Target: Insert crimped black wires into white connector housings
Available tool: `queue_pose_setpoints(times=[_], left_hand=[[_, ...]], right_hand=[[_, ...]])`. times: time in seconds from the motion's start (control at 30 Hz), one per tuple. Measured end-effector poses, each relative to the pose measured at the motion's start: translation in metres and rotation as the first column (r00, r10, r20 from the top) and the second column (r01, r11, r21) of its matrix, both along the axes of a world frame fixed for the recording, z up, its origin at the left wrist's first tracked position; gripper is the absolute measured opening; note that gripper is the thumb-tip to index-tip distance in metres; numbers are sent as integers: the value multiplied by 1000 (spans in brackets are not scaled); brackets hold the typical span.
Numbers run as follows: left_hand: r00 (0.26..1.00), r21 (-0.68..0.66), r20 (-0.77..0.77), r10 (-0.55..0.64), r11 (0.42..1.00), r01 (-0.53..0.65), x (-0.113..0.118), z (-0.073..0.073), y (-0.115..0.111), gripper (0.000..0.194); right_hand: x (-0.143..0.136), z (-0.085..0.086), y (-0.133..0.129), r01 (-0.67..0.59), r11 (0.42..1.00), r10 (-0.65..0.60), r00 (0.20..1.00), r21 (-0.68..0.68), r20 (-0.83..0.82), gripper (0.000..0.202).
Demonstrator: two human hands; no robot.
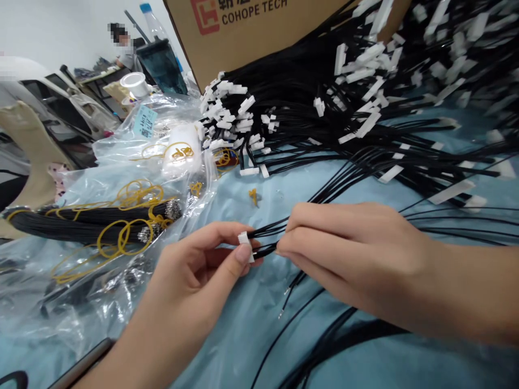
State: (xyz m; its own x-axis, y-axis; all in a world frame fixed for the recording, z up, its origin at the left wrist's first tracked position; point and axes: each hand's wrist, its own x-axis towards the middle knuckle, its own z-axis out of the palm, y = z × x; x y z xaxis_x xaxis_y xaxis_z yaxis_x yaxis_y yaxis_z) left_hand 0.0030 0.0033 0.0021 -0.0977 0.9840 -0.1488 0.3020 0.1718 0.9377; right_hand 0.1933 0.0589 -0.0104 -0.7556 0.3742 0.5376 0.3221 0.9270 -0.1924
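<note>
Between thumb and fingers, my left hand (206, 275) pinches a small white connector housing (244, 239). Several thin black wires (270, 229) run out of the housing toward the right. My right hand (344, 248) is closed on black wires just right of the housing, its fingertips pressed together; exactly which wires it grips is partly hidden. Below the right fingers, loose wire ends with small metal terminals (281, 312) hang over the blue cloth. More black wires (352, 173) pass behind and above the right hand.
A large heap of black cables with white connectors (365, 59) lies at the upper right, before a cardboard box (243, 32). On the left, a clear plastic bag (113, 302) lies under tied black wire bundles (81, 224). A person (127, 51) sits far back.
</note>
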Motion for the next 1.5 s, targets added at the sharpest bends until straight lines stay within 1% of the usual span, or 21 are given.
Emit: queue_pose_setpoints(times=[0.17, 0.23, 0.27, 0.33, 0.4, 0.47, 0.53, 0.63, 0.73, 0.8, 0.97, 1.07, 1.5], left_hand=[[999, 37, -1, -49, 998, 49, 2, 1, -2, 17], [999, 52, -6, -41, 998, 42, 3, 2, -3, 19], [1000, 50, -11, -29, 998, 29, 3, 2, -3, 20], [1000, 19, -25, -9, 1000, 9, 4, 2, -5, 20], [999, -25, -40, -18, 1000, 17, 4, 2, -7, 17], [999, -58, -26, -46, 997, 44, 2, 2, -7, 14], [998, -87, 19, -54, 995, 56, 1, 3, -6, 10], [995, -165, 93, -31, 985, 46, -1, 4, -2, 6], [986, -257, 164, -9, 965, 52, -2, 4, 2, 7], [978, -281, 209, 6, 958, 54, -2, 4, 5, 7], [968, -300, 248, 35, 953, 42, 0, 5, 7, 11], [968, -309, 250, 33, 950, 48, -1, 6, 6, 11], [971, -308, 238, 30, 950, 46, 0, 7, 7, 11]], right_hand=[[0, -3, -3, -21, 999, 21, 1000, -26, 0, 27], [0, -4, -4, -35, 999, 35, 999, -29, -1, 28], [0, -4, -5, -43, 998, 42, 999, -52, -12, 26], [-1, -5, -4, -48, 985, 40, 998, -163, -55, 22], [-3, -6, -3, -46, 953, 11, 993, -298, -118, 16], [-5, -7, -3, -43, 930, -17, 987, -366, -158, 13], [-6, -8, -2, -50, 930, -17, 984, -365, -179, 12], [-6, -9, -1, -66, 932, -13, 976, -357, -215, 10], [-6, -9, 0, -98, 917, -10, 964, -388, -267, 10], [-6, -9, 1, -109, 909, -12, 959, -403, -285, 10], [-5, -11, 0, -95, 934, 11, 971, -344, -238, 10], [-4, -12, -1, -78, 935, 1, 976, -347, -217, 10], [-5, -12, -1, -112, 936, 19, 964, -335, -267, 10]])
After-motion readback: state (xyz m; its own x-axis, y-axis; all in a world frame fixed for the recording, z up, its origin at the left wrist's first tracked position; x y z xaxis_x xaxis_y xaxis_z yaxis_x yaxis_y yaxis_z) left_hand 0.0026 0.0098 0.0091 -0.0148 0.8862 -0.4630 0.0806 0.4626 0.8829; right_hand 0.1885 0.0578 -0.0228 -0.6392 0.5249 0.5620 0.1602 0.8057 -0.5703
